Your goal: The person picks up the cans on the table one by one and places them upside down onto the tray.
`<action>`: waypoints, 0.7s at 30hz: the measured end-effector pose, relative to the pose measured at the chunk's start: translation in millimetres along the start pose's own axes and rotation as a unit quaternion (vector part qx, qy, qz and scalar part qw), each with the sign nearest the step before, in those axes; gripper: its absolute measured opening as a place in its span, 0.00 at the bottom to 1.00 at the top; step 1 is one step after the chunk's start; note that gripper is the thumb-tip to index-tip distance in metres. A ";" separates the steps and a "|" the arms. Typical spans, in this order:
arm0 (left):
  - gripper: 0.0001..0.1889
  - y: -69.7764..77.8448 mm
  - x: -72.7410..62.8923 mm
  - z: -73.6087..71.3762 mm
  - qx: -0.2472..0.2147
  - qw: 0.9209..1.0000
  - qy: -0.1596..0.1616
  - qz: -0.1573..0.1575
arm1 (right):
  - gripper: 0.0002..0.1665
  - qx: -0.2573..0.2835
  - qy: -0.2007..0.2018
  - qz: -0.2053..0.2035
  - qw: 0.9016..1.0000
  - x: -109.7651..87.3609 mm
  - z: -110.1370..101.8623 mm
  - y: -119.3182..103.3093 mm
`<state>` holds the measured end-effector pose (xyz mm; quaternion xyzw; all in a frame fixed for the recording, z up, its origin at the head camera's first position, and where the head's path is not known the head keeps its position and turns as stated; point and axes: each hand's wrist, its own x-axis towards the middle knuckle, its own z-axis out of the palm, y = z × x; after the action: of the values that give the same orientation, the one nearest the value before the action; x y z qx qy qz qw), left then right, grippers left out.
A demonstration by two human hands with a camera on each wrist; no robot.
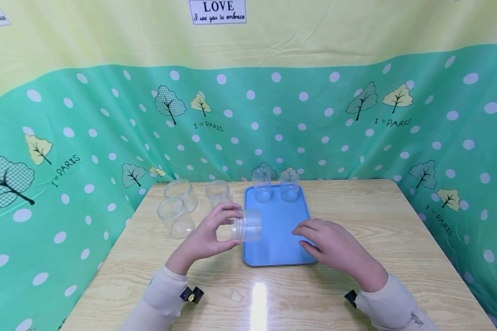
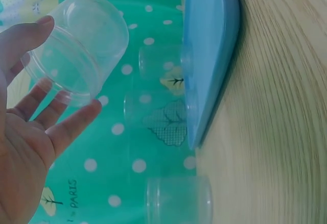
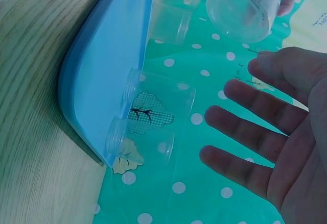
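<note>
My left hand grips a clear plastic jar by its mouth end, thumb on one side and fingers on the other. The jar is tipped on its side above the left part of a blue tray, its base pointing right. In the left wrist view the held jar looks see-through, with nothing visible inside. My right hand hovers at the tray's right edge, fingers spread and holding nothing. Two slimmer clear jars stand at the tray's far end, their necks against its surface.
Left of the tray, several clear jars stand on the wooden table, among them a wide one, a nearer one and one beside the tray. A green dotted curtain rises behind the table and along both sides.
</note>
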<state>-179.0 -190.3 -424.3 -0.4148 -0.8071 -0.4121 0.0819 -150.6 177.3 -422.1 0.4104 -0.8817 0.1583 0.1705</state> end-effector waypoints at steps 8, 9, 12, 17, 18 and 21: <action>0.31 2.1 2.0 3.0 0.002 1.000 0.001 0.022 | 0.17 -0.001 0.012 -0.003 1.000 1.4 -0.7 -0.6; 0.32 2.3 2.0 3.4 0.003 1.000 0.002 0.023 | 0.17 -0.001 0.015 -0.002 1.000 1.6 -0.9 -0.7; 0.32 3.2 2.5 4.9 0.004 1.000 0.006 0.029 | 0.18 -0.003 0.021 0.001 1.000 2.0 -1.1 -1.1; 0.33 4.7 3.1 8.4 -0.004 0.999 0.014 0.040 | 0.18 -0.008 0.028 0.005 1.000 2.4 -0.9 -0.8; 0.33 5.6 3.2 9.2 -0.008 0.999 0.015 0.042 | 0.19 -0.008 0.029 0.006 1.000 2.5 -0.8 -0.7; 0.33 11.5 4.4 10.7 -0.021 0.999 0.020 0.044 | 0.20 -0.010 0.038 0.006 0.999 2.9 -0.5 -0.5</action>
<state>-171.2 -176.2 -422.2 -0.4438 -0.7771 -0.4332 0.1071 -151.9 175.3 -420.3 0.3972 -0.8785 0.1664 0.2070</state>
